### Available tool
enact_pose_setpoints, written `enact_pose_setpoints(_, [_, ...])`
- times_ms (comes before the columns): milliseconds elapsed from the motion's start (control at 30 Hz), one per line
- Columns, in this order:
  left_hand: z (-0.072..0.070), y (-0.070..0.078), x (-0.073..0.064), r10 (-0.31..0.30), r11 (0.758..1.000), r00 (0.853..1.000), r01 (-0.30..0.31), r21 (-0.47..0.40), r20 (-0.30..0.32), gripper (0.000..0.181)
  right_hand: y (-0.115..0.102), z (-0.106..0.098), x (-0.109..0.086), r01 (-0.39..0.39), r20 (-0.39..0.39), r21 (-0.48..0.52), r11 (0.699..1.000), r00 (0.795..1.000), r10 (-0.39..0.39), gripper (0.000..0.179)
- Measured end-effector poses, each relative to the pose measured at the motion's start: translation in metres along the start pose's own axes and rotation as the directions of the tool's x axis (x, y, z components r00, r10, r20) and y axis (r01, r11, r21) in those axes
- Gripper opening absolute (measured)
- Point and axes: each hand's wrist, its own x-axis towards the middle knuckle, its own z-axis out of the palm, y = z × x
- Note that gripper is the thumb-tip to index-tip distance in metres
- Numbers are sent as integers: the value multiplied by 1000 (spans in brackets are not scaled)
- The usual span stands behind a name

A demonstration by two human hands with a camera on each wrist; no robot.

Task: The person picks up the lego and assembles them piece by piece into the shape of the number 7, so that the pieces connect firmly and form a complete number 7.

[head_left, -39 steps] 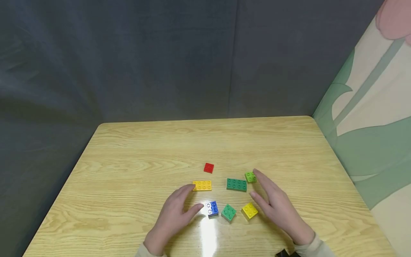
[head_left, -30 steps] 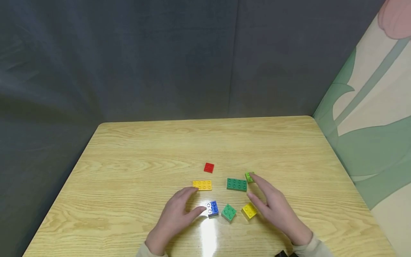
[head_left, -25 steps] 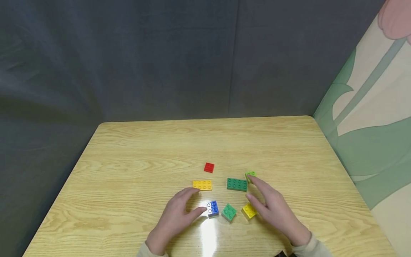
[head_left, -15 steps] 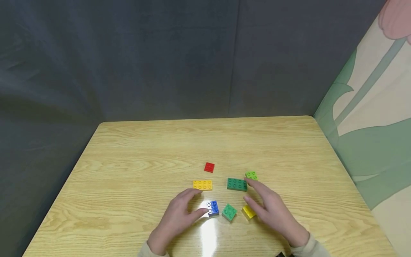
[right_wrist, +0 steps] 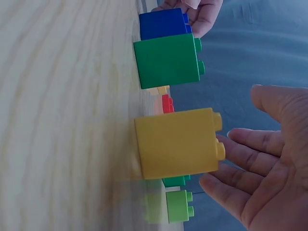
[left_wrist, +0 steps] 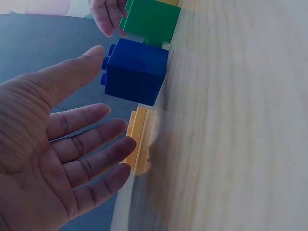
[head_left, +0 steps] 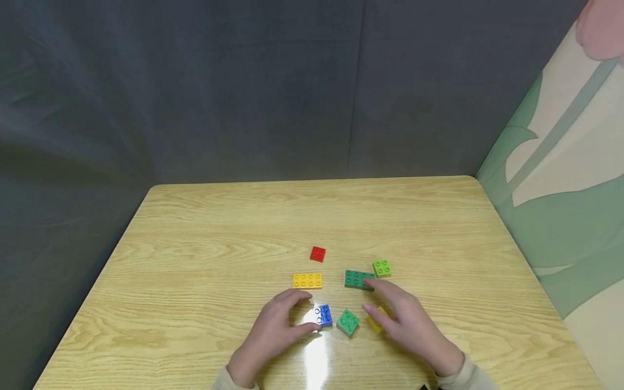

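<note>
about the left hand and the right hand, both spread with thumb well apart from fingers, can count seven bricks: one blue brick at the left thumb tip, one long yellow brick just beyond the left fingers, one red brick farther out, one small green brick between both hands, one short yellow brick under the right thumb, one long green brick at the right fingertips, one lime brick just past them. cannot tell touching from hovering at the blue brick or the long green brick; partly covered by the right hand, both the short yellow brick and one end of the long green brick, and cut off at the lower edge, two sleeves plus one black thing, too cropped to name.
</note>
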Motion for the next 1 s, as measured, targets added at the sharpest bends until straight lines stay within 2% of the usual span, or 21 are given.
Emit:
enact_pose_setpoints(333, [5,0,1,29,999,1000,-29,17,11,49,-3,6,-1,32,14,0,999,999,-32,39])
enact_pose_setpoints(567, [6,1,1,15,999,999,-16,40,28,48,-8,6,1,-23,57,27,999,998,21,40])
enact_pose_setpoints(833, [7,4,3,-2,999,998,-1,45,60,48,-11,9,1,-19,68,38,999,998,17,41])
enact_pose_setpoints(1000, [8,4,3,12,998,998,-15,55,63,46,-13,9,1,-38,97,44,998,995,33,43])
